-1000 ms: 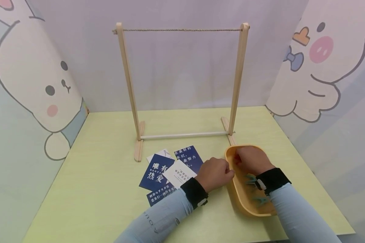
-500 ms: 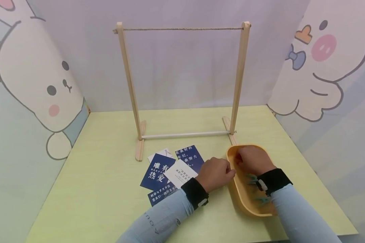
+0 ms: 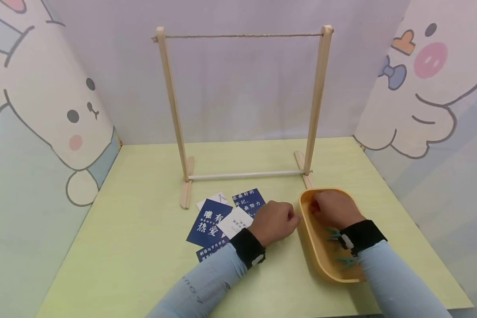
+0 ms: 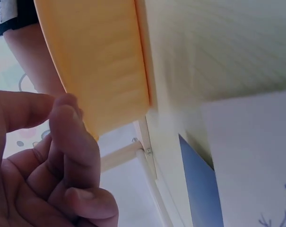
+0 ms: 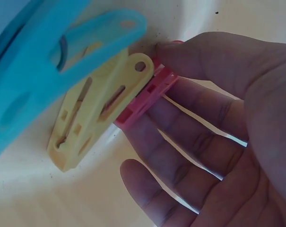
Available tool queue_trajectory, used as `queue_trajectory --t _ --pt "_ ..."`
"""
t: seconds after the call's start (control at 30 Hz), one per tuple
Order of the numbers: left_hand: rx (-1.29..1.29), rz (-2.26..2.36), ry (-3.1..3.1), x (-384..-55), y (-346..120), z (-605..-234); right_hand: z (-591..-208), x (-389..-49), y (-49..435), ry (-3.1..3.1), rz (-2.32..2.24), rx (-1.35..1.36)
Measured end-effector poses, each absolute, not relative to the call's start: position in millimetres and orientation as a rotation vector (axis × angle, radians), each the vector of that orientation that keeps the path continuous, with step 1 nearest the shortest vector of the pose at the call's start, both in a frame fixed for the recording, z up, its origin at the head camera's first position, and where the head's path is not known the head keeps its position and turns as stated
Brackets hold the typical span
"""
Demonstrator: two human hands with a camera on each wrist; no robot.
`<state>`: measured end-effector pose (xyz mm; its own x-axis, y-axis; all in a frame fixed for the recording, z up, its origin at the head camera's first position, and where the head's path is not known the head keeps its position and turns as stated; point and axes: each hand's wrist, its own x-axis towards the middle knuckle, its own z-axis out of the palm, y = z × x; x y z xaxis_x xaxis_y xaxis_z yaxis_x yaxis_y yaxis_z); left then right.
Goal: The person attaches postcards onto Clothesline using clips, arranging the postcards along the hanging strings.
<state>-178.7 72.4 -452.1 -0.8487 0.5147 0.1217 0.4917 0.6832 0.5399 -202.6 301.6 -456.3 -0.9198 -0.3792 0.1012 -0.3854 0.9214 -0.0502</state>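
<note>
My right hand (image 3: pixel 338 208) reaches into the far end of a yellow plastic basket (image 3: pixel 316 260). In the right wrist view its thumb and fingers pinch a red clothespin (image 5: pixel 147 99). Beside that lies a yellow clothespin (image 5: pixel 102 104), with a large blue clothespin (image 5: pixel 43 71) nearest the camera. Two teal clothespins (image 3: pixel 346 261) show near my right wrist. My left hand (image 3: pixel 273 223) hovers left of the basket, over the edge of several cards. Its fingers are loosely curled, with the thumb against the index finger (image 4: pixel 67 118), and nothing shows between them.
The overlapping cards include a dark blue card (image 3: pixel 208 223) and a white card (image 3: pixel 234 223), both printed with characters. Behind them stands a wooden frame (image 3: pixel 318 97) with a rope (image 3: pixel 242 35) strung across its top. Cartoon-printed walls enclose the table (image 3: pixel 135 238).
My left hand has shifted slightly left and up, away from the basket. My right hand stays in the basket. The whole head view has drifted a little.
</note>
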Motion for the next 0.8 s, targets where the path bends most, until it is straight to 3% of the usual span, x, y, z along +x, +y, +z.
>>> queue_trajectory --t 0.8 --pt "0.889 0.631 2.851 -178 27 -451 -442 -201 297 -3.176 0.223 0.438"
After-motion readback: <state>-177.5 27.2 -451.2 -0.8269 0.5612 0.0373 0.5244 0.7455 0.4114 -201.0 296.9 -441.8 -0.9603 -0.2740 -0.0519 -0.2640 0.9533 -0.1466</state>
